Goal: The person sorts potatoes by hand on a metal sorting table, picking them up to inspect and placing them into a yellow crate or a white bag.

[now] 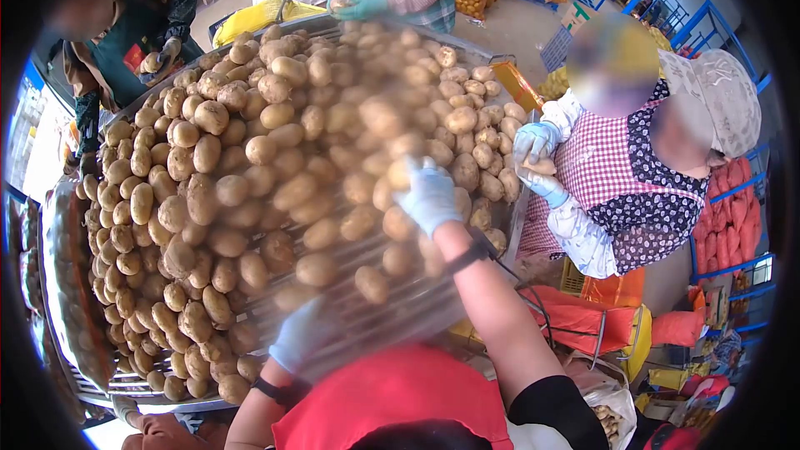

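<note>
Here at the near edge of the slatted table [400,317], the person's right hand [429,197] reaches over the potatoes [211,117], its gloved fingertips up against one pale potato [400,173] toward the right edge; whether they grip it or merely touch it, I can't tell. The left hand [298,335] is a smear above the slats by the near edge, its fingers too blurred to read as spread or curled. And what a load: heaped thick along the left edge, spread out to the far edge, thinning to bare slats at the near one! Doing this well, I'd judge, calls for a light touch: fingertips round one potato at a time, a turn to see its underside, no squeezing, no knocking its neighbours. That left-hand heap looks liable to roll, so better to take from its top than dig underneath. And over at the right edge, a co-worker's gloved hands [537,140] hold a potato, so short, tidy reaches suit the right hand best.
</note>
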A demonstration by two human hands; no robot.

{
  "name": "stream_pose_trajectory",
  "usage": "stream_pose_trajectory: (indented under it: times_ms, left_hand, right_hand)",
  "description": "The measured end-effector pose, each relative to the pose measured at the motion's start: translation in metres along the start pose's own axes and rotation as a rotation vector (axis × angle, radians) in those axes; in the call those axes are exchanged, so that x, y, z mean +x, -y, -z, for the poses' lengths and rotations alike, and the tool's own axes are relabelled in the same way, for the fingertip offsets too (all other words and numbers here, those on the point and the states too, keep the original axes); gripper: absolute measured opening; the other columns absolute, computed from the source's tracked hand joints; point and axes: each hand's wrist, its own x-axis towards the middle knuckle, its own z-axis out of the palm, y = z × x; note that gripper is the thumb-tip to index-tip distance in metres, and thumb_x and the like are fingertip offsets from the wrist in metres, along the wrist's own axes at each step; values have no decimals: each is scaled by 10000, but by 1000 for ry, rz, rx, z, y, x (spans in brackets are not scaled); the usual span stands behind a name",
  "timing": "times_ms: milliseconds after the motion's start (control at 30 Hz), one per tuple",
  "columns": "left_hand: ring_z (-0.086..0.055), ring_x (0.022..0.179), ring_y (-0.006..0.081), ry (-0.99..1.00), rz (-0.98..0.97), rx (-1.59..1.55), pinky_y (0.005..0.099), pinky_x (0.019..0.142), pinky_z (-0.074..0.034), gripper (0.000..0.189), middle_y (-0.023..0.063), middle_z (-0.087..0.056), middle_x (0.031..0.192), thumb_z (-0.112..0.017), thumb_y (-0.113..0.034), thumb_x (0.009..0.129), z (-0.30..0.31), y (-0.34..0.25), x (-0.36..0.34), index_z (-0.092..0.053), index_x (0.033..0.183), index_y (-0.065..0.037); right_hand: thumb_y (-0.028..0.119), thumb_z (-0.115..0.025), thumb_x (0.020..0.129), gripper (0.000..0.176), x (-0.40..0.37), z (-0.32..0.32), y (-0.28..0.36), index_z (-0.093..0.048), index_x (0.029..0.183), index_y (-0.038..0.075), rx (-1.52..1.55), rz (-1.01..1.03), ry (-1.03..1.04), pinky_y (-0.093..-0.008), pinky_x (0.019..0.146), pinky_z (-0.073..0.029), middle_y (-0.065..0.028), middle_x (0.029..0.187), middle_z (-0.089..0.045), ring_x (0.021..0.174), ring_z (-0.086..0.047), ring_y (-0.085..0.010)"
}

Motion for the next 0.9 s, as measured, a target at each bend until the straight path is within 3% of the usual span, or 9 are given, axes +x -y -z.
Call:
stream_pose_trajectory:
  times_ms: [100,200,233,367,433,500,667,833,900]
  left_hand:
    - [-669,1072,238,5,-81,-132,362,905,-543,565,166,-679,1198,-751,-247,898,-24,-19,17,-556,1383,-34]
    - [-660,1066,226,-14,-47,-474,356,908,-542,530,154,-675,1188,-749,-222,908,-28,-26,34,-566,1363,-21]
    - [-658,1057,212,-61,-78,-444,350,902,-542,517,143,-676,1177,-749,-205,911,-24,-24,33,-570,1360,-21]
    - [-644,992,119,-112,-12,-760,283,883,-539,371,46,-698,1077,-709,-94,940,-36,-14,30,-625,1293,-20]
    - [-648,1006,118,-99,-11,-716,277,896,-537,352,47,-704,1094,-702,-86,945,-42,-5,29,-629,1281,-10]
    - [-647,1021,114,-104,-73,-593,277,908,-535,334,47,-704,1117,-690,-78,952,-44,-2,26,-632,1273,-4]
    - [-640,1023,105,37,112,-1104,270,919,-528,308,41,-700,1120,-670,-61,967,-34,-12,20,-633,1265,5]
    - [-639,1022,105,-53,91,-893,265,918,-528,300,40,-698,1098,-665,-55,974,-31,-7,0,-635,1267,2]
    - [-644,1008,104,-76,117,-829,263,902,-535,302,38,-697,1098,-671,-63,972,-47,22,-3,-633,1264,5]
  right_hand:
    - [239,-760,814,617,14,-23,-19,-540,1381,133,-26,57,94,-458,833,-549,-192,1188,-619,1003,-658,-356]
    - [220,-793,807,670,-5,-15,-44,-511,1405,113,677,105,30,-416,862,-555,-165,1188,-620,1039,-656,-306]
    - [159,-799,828,639,-26,5,-33,-506,1389,73,1409,-132,122,-388,896,-554,-136,1183,-615,1070,-642,-268]
    - [295,-722,876,622,-103,36,-54,-487,1405,67,2341,-478,280,-426,886,-562,-122,1216,-609,1084,-635,-274]
    - [659,-547,961,748,-132,14,-74,-472,1444,93,2213,-458,28,-472,903,-552,-148,1326,-606,1119,-624,-320]
    - [661,-537,966,752,-162,-4,-99,-464,1452,91,1856,-439,67,-485,899,-552,-150,1325,-614,1102,-644,-347]
    - [415,-641,979,568,-217,25,-99,-518,1410,65,2037,-482,-19,-475,909,-558,-162,1295,-634,1095,-665,-350]
    - [258,-711,952,356,-295,53,-164,-637,1232,52,1406,-729,56,-309,854,-553,-42,1085,-682,987,-662,-163]
    - [286,-778,876,413,-316,36,-175,-660,1194,50,511,-731,36,-371,838,-562,-133,1117,-718,952,-696,-274]
